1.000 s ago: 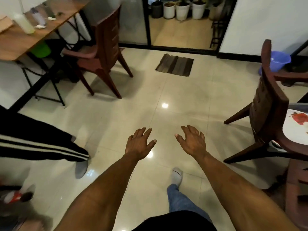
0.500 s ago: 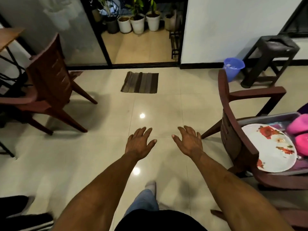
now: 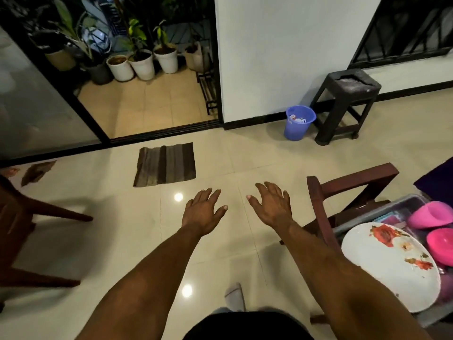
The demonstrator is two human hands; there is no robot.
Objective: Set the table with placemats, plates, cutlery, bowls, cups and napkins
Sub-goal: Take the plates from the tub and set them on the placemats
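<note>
Left hand (image 3: 204,212) and right hand (image 3: 272,204) spread flat, empty, over glossy tiled floor (image 3: 122,241), round white floral plate (image 3: 389,268) tilted in grey tub (image 3: 375,217) at right, beside smooth pink bowls (image 3: 429,217), on brown chair (image 3: 318,204).

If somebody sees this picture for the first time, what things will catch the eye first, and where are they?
First the two bare arms reaching forward, the left hand and right hand open and empty above the shiny floor. Next, at the right edge, the white plate with red flowers lying in a grey tub on a chair, beside pink bowls. Farther back, a blue bin stands by the white wall.
</note>
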